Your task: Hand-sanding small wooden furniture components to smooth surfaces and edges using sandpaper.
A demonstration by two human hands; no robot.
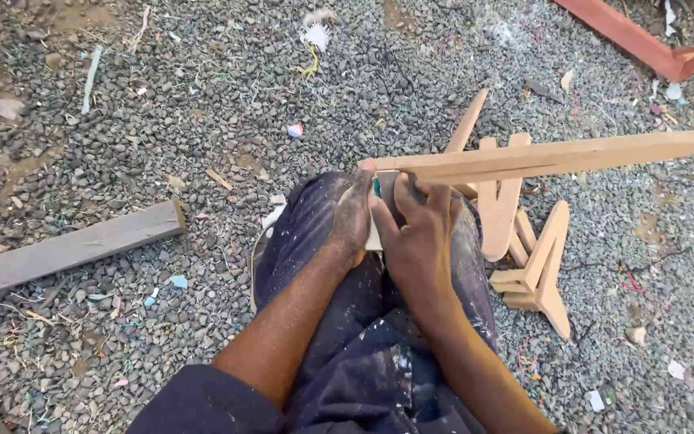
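Note:
A long tapered wooden piece (572, 154) lies across my knees and sticks out to the right over the gravel. My left hand (353, 219) grips its near end from the left, thumb up against the end grain. Beside it my right hand (419, 237) is closed over the same end from above, fingers wrapped round the wood. A small pale sheet, perhaps sandpaper (374, 238), shows between the two hands, with a speck of green beside it. My legs in paint-spotted dark trousers (363, 345) are under the hands.
Several cut tapered wooden pieces (528, 249) lie in a heap on the gravel at my right. A grey plank (82, 245) rests on the ground at left. A red wooden frame (644, 40) crosses the top right corner. Gravel and litter all round.

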